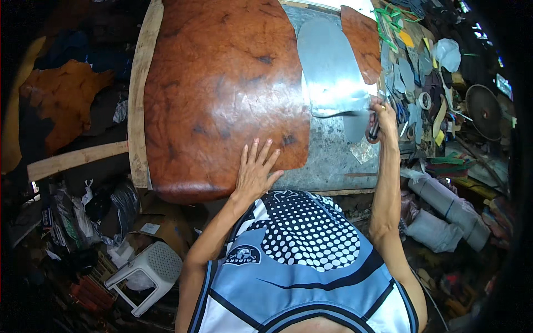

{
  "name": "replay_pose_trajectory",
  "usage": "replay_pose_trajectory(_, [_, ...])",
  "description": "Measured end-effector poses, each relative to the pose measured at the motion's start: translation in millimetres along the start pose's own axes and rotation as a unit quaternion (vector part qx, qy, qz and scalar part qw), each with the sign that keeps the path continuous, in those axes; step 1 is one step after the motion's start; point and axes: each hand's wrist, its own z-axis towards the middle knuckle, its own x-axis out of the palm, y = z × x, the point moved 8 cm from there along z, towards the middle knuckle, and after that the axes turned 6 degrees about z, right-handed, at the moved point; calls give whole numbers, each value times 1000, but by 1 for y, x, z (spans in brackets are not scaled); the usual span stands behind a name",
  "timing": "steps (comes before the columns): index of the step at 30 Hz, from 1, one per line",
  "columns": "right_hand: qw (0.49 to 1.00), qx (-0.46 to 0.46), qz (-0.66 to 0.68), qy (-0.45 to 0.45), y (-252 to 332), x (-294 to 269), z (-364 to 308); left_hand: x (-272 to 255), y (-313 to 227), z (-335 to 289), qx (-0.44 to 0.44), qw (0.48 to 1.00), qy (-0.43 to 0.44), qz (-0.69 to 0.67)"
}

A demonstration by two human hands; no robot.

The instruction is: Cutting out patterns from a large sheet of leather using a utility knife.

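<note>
The left hand (255, 169) is laid flat, fingers spread and released, on the lower right corner of a brown mottled leather hide (222, 89); nothing is gripped, the hide is only pressed down. The right hand (383, 119) is clenched round a small dark-handled tool (373, 131), possibly a knife; its working end cannot be made out. The tool is held at the 4 o'clock corner of a grey metal pattern template (331, 69), which lies just beside the right edge of the hide, at 3 o'clock from it.

Risks, as judged:
- The template appears unweighted; it could be shifted by sideways pressure from the tool, and any line followed along it would be spoiled.
- The hide overhangs the near edge; if the left palm were lifted, it could slide.
- If the tool is a blade, a slip off the metal edge could bring it towards the left hand.

Surface: a galvanised metal-topped bench (333, 158) with a wooden rim (139, 94). A smaller brown leather piece (361, 39) lies at 1 o'clock from the template.

Room: a cluttered workshop. Loose templates and offcuts (411, 72) are heaped at 3 o'clock of the bench, grey rolled material (449, 208) at 4 o'clock, a white plastic stool (147, 275) on the floor at 7 o'clock, another tan hide (61, 100) at 9 o'clock.
</note>
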Motion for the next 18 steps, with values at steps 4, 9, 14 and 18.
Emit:
replay_pose_trajectory(4, [999,22,37,-18,-6,1,-18,-14,32,33,-34,998,-26,35])
replay_pose_trajectory(9, [985,44,167,-1,-8,5,-32,-37,87,95,-47,993,-68,85])
replay_pose_trajectory(14, [955,-29,282,85,25,13,-38,-41,104,139,-98,985,-64,129])
replay_pose_trajectory(18, [936,-84,321,116,35,5,-39,-1,34,136,10,984,130,118])
